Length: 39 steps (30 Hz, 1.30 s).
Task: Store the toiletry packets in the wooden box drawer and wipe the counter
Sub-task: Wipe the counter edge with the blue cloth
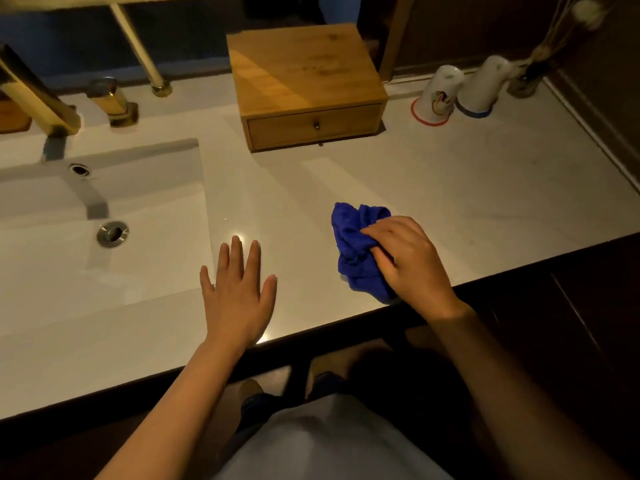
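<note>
Two bare hands are over the white stone counter [450, 188], near its dark front edge. The right hand [412, 265] grips a crumpled bright blue cloth [356, 247], its fingers curled down over the bunched fabric and pressing it against the counter surface; the cloth spreads out to the left of the hand and under it, with its lower corner close to the front edge. The left hand [237, 292] lies flat on the counter, palm down, fingers straight and slightly spread, holding nothing, just right of the rim of the white rectangular sink basin [52, 258]. The two hands are well apart from each other. At the back of the counter stands the light wooden box [304, 77] with a flat top, and its single front drawer [313, 128] with a small dark knob sits pushed in flush; the box is well behind both hands. A small dark speck lies on the counter just in front of the drawer. To the right of the box, two white cups [440, 95] stand upside down side by side, one with a red rim and one with a blue rim, and a small holder with thin sticks [530, 77] stands in the far right corner. A brass-coloured tap [41, 95] reaches over the sink at the left.
</note>
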Motion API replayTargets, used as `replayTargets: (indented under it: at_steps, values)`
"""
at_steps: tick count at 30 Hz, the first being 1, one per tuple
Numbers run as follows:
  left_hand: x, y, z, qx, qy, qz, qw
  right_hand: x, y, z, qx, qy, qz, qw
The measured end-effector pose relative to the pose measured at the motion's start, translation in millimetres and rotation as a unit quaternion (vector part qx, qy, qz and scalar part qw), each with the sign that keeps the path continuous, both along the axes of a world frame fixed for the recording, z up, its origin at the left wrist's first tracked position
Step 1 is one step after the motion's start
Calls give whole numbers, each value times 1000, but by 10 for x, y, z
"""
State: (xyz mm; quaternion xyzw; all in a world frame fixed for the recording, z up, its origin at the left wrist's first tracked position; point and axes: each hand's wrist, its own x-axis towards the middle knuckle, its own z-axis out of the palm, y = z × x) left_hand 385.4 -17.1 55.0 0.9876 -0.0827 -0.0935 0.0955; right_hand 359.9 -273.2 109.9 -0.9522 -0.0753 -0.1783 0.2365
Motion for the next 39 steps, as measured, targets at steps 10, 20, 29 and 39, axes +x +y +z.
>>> replayTargets:
  at_steps: [10,20,29,39]
  values:
    - [-5,-331,114,-16,-16,59,998,72,-1408,-5,-43,48,-95,993]
    - [6,-505,149,17,-50,76,996,266,-2665,51,-77,93,-130,984]
    - [10,-548,167,23,-59,75,995,246,-3063,-81,-81,140,-81,984]
    - [6,-542,153,24,-48,77,996,125,-3056,-394,-179,254,-113,944]
